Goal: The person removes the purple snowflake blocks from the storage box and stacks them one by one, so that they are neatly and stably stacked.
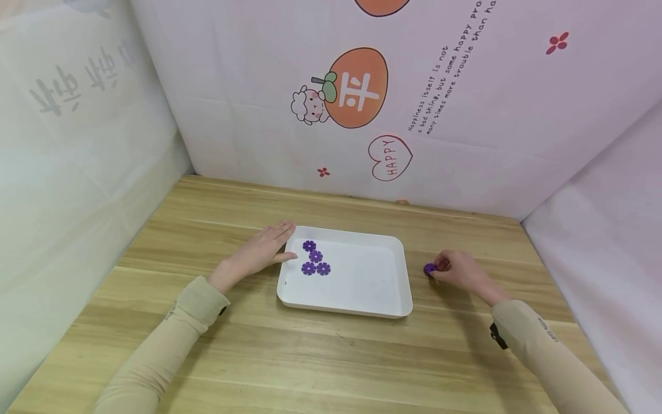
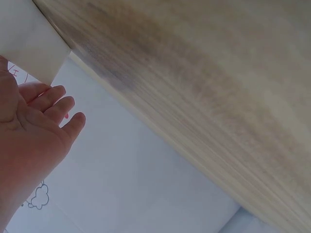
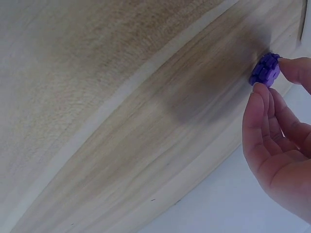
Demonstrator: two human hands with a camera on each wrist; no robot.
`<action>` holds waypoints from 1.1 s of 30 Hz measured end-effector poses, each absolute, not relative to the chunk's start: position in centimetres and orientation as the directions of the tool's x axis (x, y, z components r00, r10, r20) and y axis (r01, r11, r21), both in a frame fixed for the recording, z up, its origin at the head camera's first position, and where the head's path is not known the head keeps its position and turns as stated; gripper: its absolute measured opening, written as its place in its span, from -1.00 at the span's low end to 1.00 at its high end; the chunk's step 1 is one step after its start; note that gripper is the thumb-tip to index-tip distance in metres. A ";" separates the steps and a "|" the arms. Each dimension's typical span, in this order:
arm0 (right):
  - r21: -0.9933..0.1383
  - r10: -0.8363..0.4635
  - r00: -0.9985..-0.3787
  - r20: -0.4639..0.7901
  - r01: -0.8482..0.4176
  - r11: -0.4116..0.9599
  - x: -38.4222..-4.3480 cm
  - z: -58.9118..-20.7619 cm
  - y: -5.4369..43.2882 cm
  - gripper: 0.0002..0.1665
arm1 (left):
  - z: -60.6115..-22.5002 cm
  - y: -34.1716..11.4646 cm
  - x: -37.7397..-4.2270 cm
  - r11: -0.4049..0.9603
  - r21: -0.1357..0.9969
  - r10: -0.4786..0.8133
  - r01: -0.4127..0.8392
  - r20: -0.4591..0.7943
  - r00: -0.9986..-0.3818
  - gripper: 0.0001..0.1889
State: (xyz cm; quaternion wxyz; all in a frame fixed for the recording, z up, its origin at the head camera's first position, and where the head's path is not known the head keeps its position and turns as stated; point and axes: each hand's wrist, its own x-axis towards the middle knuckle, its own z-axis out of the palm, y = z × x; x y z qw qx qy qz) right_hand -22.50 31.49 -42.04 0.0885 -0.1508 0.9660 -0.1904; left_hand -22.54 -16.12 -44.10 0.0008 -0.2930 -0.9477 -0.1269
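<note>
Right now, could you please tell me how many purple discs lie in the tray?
4, toward the left of the tray: back disc, middle disc, front-left disc, front-right disc.

Left sleeve and right sleeve are both beige, kinda wide at the cuffs, tiny dark lettering on each, plus some black thingy poking out under the right one.

A wood-grain tabletop runs up to a white printed backdrop. On it, a cartoon sheep adjoins an orange fruit bearing a white character, near a red-outlined "HAPPY" heart, slanting English lettering and a red four-petalled flower. Pale side curtains flank the tabletop.
</note>
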 end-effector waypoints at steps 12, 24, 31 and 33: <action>-0.404 -0.307 -0.944 -0.120 -0.236 0.884 -22.2 -41.7 31.8 -0.71 | -44.3 -16.1 -22.6 0.794 0.230 0.559 0.563 0.086 -0.824 -0.18; -0.364 -0.362 -0.932 -0.016 -0.332 0.870 -22.6 -39.9 29.7 -0.75 | -44.2 -16.2 -22.8 0.796 0.234 0.557 0.558 0.077 -0.827 -0.16; -0.315 -0.416 -0.909 0.003 -0.396 0.863 -22.8 -39.4 27.3 -0.78 | -44.4 -16.2 -22.8 0.795 0.235 0.559 0.559 0.075 -0.826 -0.16; -0.313 -0.433 -0.901 0.020 -0.417 0.853 -22.8 -39.5 26.6 -0.80 | -44.3 -16.2 -22.8 0.795 0.237 0.560 0.559 0.070 -0.826 -0.16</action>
